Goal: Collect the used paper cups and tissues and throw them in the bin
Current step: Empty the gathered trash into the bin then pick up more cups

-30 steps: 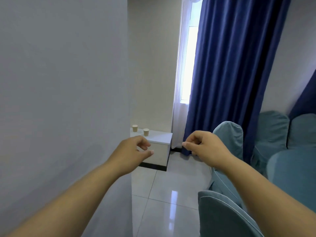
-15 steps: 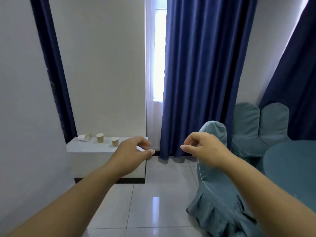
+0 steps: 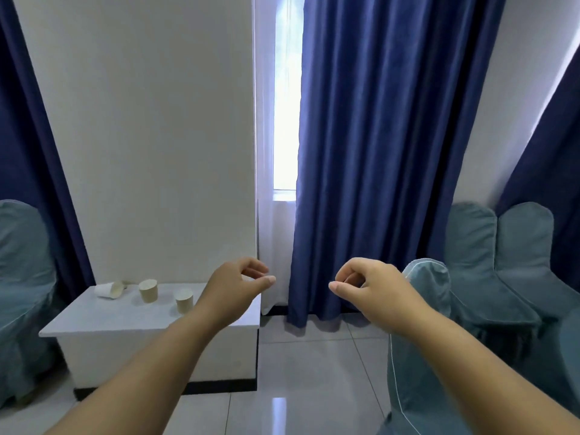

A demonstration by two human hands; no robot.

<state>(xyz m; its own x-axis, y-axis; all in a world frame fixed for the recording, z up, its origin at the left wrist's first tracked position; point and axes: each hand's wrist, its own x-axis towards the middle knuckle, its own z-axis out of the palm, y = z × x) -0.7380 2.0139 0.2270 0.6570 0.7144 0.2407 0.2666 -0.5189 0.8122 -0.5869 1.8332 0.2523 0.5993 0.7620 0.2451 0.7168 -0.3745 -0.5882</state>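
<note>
Three paper cups are on a low white table at the left. A white cup lies on its side at the back. Two tan cups stand upright. My left hand hovers in the air just right of the nearest upright cup, fingers loosely curled, holding nothing. My right hand floats farther right in front of the curtain, also loosely curled and empty. No tissues and no bin are in view.
Blue curtains hang beside a narrow window. Chairs in teal covers stand at the right and at the left edge. Glossy tiled floor runs between the table and the chairs.
The view has swung left past a wall and come closer, so the whole table with all three cups now shows. Both hands keep the same raised, loosely curled pose.
</note>
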